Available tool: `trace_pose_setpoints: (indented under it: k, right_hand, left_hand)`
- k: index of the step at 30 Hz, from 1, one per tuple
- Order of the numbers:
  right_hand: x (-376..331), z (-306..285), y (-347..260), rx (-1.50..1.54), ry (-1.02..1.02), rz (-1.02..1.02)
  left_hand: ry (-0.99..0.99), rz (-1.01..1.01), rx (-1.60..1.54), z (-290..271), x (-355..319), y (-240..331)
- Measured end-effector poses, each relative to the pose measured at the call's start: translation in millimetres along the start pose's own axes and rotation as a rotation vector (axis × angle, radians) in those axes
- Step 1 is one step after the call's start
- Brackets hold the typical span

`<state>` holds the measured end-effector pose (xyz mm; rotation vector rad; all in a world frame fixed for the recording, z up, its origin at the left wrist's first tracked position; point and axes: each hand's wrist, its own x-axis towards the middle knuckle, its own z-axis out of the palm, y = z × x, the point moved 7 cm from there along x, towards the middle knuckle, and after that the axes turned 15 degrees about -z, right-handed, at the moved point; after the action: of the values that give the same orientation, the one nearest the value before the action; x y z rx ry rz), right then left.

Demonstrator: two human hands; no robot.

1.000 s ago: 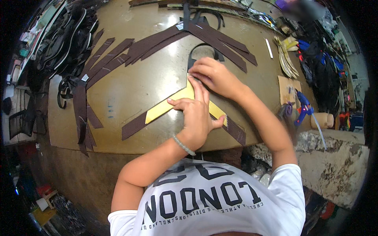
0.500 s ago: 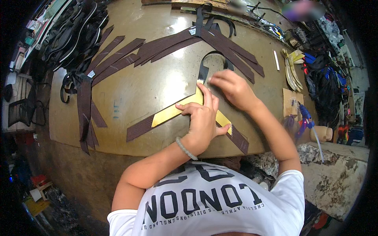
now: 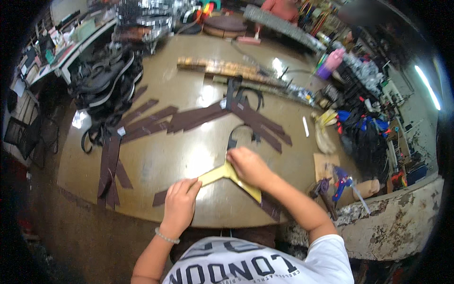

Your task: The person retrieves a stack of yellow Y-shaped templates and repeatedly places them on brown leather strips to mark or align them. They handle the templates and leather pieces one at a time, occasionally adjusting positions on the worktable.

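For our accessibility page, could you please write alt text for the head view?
The left hand and right hand touch a yellow Y-shaped piece lying over brown strips on a table. Bundles of similar strips lie beyond.

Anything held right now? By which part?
Yellow Y-shaped piece: left hand at its left arm, right hand at its upper stem. Gripped or merely pressed: can't tell.

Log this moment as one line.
left hand: at left arm of yellow Y-shaped piece | right hand: at its top | beneath: brown strips | at right: blue glue gun
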<state>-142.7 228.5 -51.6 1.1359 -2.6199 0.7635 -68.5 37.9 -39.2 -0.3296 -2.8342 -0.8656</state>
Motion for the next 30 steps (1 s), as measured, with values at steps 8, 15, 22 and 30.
trace_pose_setpoints:
  k: [8, 15, 22, 30]
  right_hand:
    - [1, -5, -11, -0.025, 0.025, 0.003]
    - [1, -9, 1, 0.105, 0.137, 0.106]
    - [5, -27, 0, 0.162, 0.53, 0.35]
    - [21, -9, -38, 0.598, 0.648, 0.431]
  left_hand:
    - [0.009, 0.161, 0.267, 19, -8, 11]
    - [0.03, 0.133, 0.508, 38, -28, 19]
    - [-0.012, -0.005, 0.499, 43, -36, 28]
    - [-0.067, -0.055, 0.561, 52, -38, 24]
